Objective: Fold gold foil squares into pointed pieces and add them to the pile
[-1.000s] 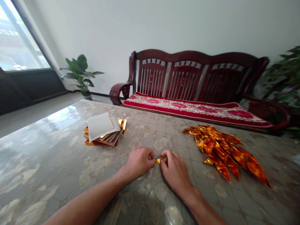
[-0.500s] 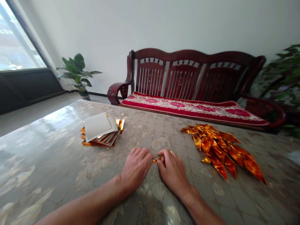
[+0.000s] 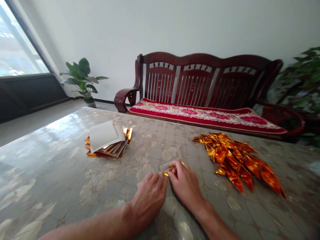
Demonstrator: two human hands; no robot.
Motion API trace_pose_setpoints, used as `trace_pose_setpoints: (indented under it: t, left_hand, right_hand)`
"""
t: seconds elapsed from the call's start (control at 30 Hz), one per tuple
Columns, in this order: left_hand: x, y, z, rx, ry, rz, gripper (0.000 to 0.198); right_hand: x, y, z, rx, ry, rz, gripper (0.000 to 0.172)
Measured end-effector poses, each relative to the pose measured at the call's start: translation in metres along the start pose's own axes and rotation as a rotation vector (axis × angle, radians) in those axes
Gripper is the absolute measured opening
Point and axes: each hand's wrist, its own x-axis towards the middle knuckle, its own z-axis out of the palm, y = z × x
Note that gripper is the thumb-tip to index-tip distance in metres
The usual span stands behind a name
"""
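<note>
A small sheet of gold foil paper [image 3: 166, 166] with a pale grey back lies partly rolled or folded between my hands, just above or on the tabletop. My right hand [image 3: 185, 182] grips it with curled fingers, and these hide much of the sheet. At its near left corner, the fingers of my left hand [image 3: 152, 190] are bent and pressed together on the gold edge. To the left is a loose stack of foil paper sheets [image 3: 103, 136], mostly grey side up. Several folded gold foil pieces [image 3: 231, 156] lie in a heap to the right.
The table [image 3: 62, 160] has a glossy, flower-patterned cover. Beyond it stands a dark red wooden bench [image 3: 192, 80] with a red and white seat cover [image 3: 190, 111]. Potted plants are at the left [image 3: 83, 78] and right [image 3: 303, 80].
My left hand has drawn back toward me along the sheet, baring more of its grey side. The right hand has stayed almost in place.
</note>
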Motion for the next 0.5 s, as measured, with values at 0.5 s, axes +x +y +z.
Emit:
trace_pose_setpoints:
  t: [0.5]
  left_hand:
    - [-0.01,0.017,0.002,0.243,0.07,0.014,0.041]
  right_hand:
    - [0.001,0.002,0.0,0.009,-0.032,0.027,0.014]
